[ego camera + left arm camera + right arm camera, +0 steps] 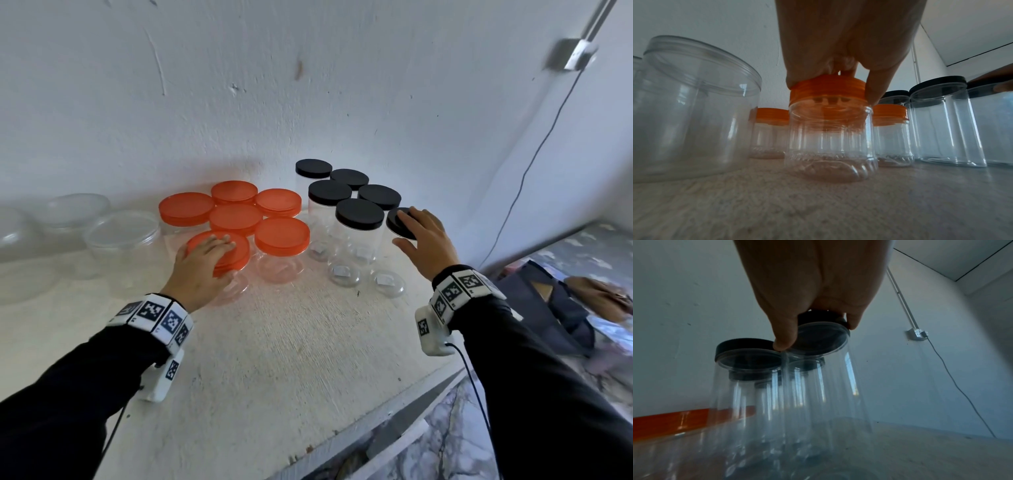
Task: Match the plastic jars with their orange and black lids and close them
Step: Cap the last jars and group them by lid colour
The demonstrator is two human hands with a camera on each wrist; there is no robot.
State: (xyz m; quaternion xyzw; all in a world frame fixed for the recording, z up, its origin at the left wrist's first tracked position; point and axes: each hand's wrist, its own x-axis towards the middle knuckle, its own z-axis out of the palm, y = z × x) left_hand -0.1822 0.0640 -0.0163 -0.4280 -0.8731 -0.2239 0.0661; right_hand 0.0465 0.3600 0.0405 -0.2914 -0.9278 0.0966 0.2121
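Several clear jars with orange lids (282, 236) stand left of several taller jars with black lids (359, 214), all near the wall. My left hand (202, 257) lies over the orange lid (236, 255) of the front-left jar (236, 291). In the left wrist view my left hand (838, 40) curls thumb and fingers round that orange lid (828, 87), and the jar (830, 138) stands on the table. My right hand (424, 236) grips the black lid (397, 224) of the front-right jar (388, 277). In the right wrist view my right hand (813, 280) pinches the lid's rim (809, 317).
Several lidless clear tubs (120, 233) stand at the far left, one large tub (694, 105) close beside the held orange jar. The wall is right behind the jars. The white table (274, 359) ends in a front edge near me. A dark bag (555, 308) lies to the right.
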